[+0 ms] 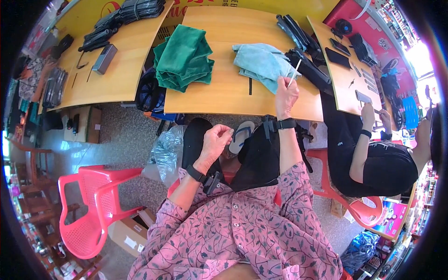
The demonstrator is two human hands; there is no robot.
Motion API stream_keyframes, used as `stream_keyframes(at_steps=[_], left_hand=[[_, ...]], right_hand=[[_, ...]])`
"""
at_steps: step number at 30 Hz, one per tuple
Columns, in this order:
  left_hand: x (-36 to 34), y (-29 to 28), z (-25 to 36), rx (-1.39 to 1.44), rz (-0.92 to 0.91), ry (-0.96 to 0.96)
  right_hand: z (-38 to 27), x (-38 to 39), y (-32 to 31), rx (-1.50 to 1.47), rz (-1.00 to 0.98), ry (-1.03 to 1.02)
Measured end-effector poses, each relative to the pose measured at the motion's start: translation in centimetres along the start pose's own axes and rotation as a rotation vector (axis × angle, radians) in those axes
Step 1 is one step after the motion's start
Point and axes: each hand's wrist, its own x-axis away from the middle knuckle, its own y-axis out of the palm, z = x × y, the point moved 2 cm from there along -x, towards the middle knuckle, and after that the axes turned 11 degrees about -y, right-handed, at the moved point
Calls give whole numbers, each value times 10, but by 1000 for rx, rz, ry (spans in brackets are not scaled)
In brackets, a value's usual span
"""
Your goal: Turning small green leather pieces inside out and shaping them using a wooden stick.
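Note:
My right hand is raised at the table's front edge, fingers closed around a thin white stick that points up and away. Just beyond it lies a loose pile of pale green cloths, partly behind the hand. My left hand hovers above my lap, its thumb and fingertips pressed together. Whatever that pinch may hold is too small to make out. A stack of dark green folded cloths rests on the table, left of the pale pile.
Black folded bundles lie at the table's right side. A person in black sits to my right, at another table. On the left table are a grey box and black bundles. A pink chair stands left.

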Motion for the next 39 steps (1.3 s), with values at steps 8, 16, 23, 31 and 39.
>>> stream_keyframes(at_steps=[8,16,23,31,39], left_hand=[[2,-3,-8,-82,-7,-28],[-5,-1,1,233,-104,-167],[-31,-14,14,595,-306,-176],[-24,-14,19,693,-404,-243],[-13,-17,24,749,-221,-91]], right_hand=[[8,-2,8,72,84,-63],[-37,55,-4,-152,-100,-252],[-79,133,-24,-264,-498,-527],[-83,169,-46,-320,-791,-716],[-90,177,-63,-553,-653,-453]])
